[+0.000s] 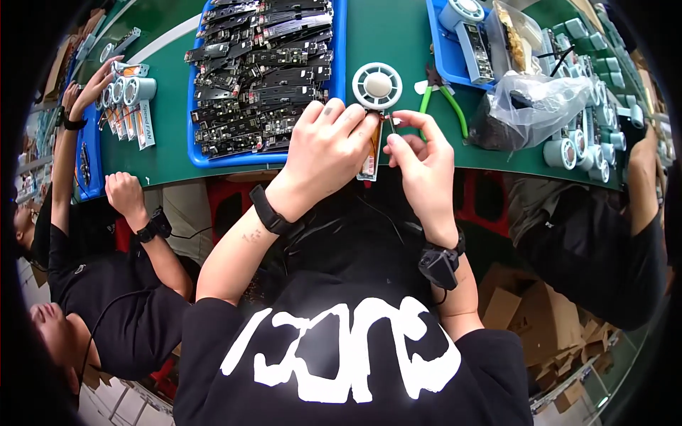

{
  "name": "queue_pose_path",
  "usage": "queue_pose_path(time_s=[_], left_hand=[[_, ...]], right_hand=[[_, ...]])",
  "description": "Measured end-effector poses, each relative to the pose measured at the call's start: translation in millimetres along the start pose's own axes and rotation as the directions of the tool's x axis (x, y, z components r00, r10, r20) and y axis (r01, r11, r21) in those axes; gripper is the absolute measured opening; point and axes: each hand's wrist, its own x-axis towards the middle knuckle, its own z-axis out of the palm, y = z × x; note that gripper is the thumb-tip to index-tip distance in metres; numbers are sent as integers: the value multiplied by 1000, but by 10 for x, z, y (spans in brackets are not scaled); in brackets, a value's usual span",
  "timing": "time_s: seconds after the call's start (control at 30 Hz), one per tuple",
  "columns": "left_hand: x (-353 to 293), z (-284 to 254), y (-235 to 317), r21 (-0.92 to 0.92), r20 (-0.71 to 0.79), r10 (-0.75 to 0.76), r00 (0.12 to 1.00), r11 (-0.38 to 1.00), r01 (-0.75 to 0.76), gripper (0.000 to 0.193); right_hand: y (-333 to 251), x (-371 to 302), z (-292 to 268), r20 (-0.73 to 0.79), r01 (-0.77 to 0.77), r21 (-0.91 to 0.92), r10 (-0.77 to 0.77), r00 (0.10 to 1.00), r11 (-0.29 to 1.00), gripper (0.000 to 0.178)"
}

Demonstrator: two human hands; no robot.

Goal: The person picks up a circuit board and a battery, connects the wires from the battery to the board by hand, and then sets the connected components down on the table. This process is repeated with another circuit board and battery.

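A pale blue handheld fan [378,86] lies in front of me at the table's near edge, its round grille facing up. Its handle stands open below the head, with an orange-and-white inside part showing. My left hand [330,145] is closed around the neck and handle from the left, and its fingers cover part of them. Close by on the right, my right hand [424,160] has its index finger stretched to the fan's neck. The thumb is apart from that finger, and the others are curled. Small wires or parts by the fingertip are too small to make out.
A blue tray [193,135] of black circuit boards stands at left. Green-handled cutters [455,110] lie right of the fan, near another blue tray [447,67], a clear plastic bag [522,106] and several fan heads [561,153]. Co-workers sit on both sides; one's hand [99,82] reaches near assembled fans [140,91].
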Motion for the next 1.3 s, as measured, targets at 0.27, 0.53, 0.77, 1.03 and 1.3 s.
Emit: queue_pose_path(time_s=[0.27, 0.53, 0.77, 1.03, 1.3], left_hand=[[-52, -42, 125, -151, 77, -153, 985, 975, 164, 29], [-226, -162, 380, -431, 88, -444, 891, 790, 436, 41], [-313, -132, 544, -689, 173, -485, 857, 562, 457, 39], [-405, -85, 548, -745, 184, -451, 874, 516, 423, 44], [-448, -24, 478, -766, 201, -395, 896, 507, 395, 46]], right_hand=[[46, 30, 109, -52, 324, -417, -378, 924, 850, 28], [37, 37, 197, -30, 347, -606, -457, 889, 715, 30], [103, 62, 254, -22, 364, -738, -560, 828, 568, 29], [118, 58, 278, -112, 316, -696, -533, 839, 644, 29], [42, 99, 319, -143, 264, -694, -488, 861, 670, 28]])
